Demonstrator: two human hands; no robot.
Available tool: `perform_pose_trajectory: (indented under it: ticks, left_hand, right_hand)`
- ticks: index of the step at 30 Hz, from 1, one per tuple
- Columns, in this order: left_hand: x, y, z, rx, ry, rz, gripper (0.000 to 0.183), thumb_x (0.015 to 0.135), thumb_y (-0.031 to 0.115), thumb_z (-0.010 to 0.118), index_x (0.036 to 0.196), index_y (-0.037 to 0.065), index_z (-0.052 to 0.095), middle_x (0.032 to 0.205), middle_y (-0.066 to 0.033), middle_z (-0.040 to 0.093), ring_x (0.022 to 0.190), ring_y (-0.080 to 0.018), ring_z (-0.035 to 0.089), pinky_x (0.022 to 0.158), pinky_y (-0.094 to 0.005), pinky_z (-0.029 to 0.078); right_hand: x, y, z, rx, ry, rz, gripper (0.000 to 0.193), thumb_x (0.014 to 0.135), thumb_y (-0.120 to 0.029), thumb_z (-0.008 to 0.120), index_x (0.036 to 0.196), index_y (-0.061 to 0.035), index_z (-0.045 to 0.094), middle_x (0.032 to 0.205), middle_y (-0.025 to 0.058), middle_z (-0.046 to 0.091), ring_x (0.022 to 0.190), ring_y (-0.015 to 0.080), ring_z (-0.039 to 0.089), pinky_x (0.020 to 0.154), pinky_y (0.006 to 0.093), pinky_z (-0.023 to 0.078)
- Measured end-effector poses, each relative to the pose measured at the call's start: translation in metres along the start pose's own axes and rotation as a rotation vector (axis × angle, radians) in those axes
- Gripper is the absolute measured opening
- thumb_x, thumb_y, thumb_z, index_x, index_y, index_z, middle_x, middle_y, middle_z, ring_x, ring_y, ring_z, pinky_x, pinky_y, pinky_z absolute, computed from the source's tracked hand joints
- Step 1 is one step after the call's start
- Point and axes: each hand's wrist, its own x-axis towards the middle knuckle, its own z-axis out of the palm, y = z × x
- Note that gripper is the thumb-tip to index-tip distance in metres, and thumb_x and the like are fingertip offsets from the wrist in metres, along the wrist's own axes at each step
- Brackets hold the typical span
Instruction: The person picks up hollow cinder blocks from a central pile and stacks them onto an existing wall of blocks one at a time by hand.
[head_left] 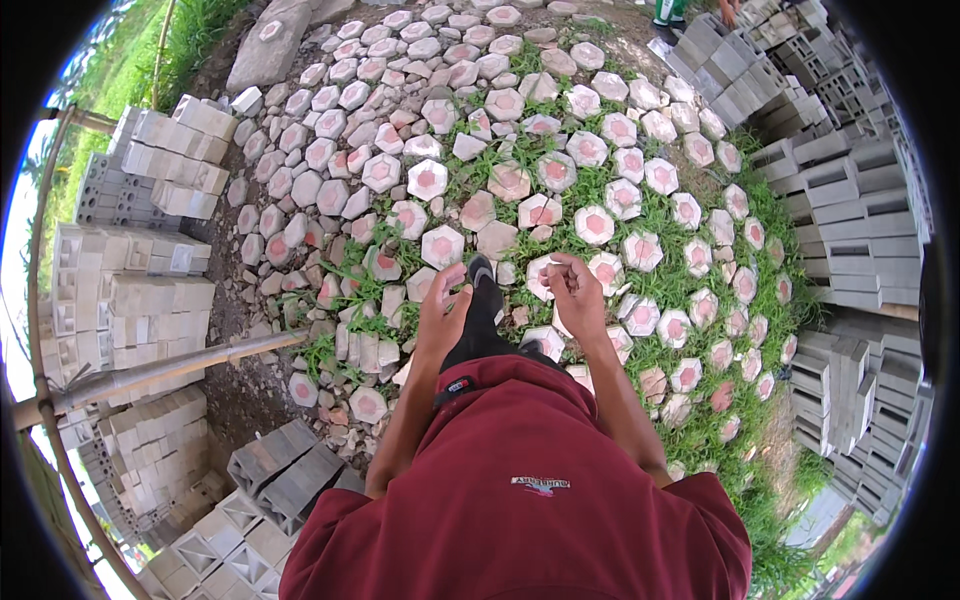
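Observation:
My left hand [445, 308] is held in front of my body, its fingers loosely bent and apart, with nothing seen in it. At about the same height, my right hand [580, 300] has its fingers curled inward, a gap showing between fingertips and thumb; I see nothing held there. Behind the right hand lies a pale hexagonal paver [540, 277] with a pinkish centre. Another hexagonal paver [442, 246] sits on the ground just beyond the left hand. Between the hands a dark shoe [484, 275] shows on the ground.
Many hexagonal pavers cover the ground, with grass [630, 270] and rubble [285, 270] between them. Stacked concrete blocks stand left [150, 290] and right [850, 210]. A bamboo pole [190, 362] juts in from the left. Another person's hand [728, 14] shows at the top right.

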Motion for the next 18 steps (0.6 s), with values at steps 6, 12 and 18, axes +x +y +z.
perform_pose_trajectory:
  ticks: [6,12,18]
  left_hand:
    - [0.092,0.001,-0.022,-0.113,0.170,0.019,0.039,0.095,0.014,0.057,0.130,0.001,0.049,0.127,-0.0134,0.056,0.120,-0.0221,0.053,0.096,-0.0338,0.045]
    - [0.218,0.051,-0.074,-0.003,0.181,0.088,0.042,0.092,0.012,0.059,0.131,0.001,0.049,0.127,-0.0151,0.057,0.116,-0.0246,0.056,0.094,-0.0362,0.048]
    - [0.323,0.079,-0.136,0.034,0.129,0.119,0.040,0.094,0.013,0.058,0.130,0.001,0.049,0.125,-0.0146,0.058,0.117,-0.0235,0.056,0.093,-0.0360,0.048]
  right_hand:
    - [0.107,-0.018,0.043,-0.044,-0.147,-0.037,0.028,0.093,-0.014,0.061,0.114,0.0033,0.059,0.085,0.0056,0.066,0.074,0.0077,0.059,0.068,0.0240,0.049]
    - [0.228,-0.050,0.090,-0.077,-0.140,-0.022,0.027,0.092,-0.012,0.060,0.115,0.0029,0.058,0.089,0.0097,0.069,0.078,0.0119,0.064,0.072,0.0258,0.051]
    - [0.320,-0.114,0.141,-0.098,-0.123,-0.186,0.028,0.092,-0.014,0.063,0.114,0.0027,0.059,0.089,0.0087,0.068,0.078,0.0110,0.062,0.071,0.0258,0.051]
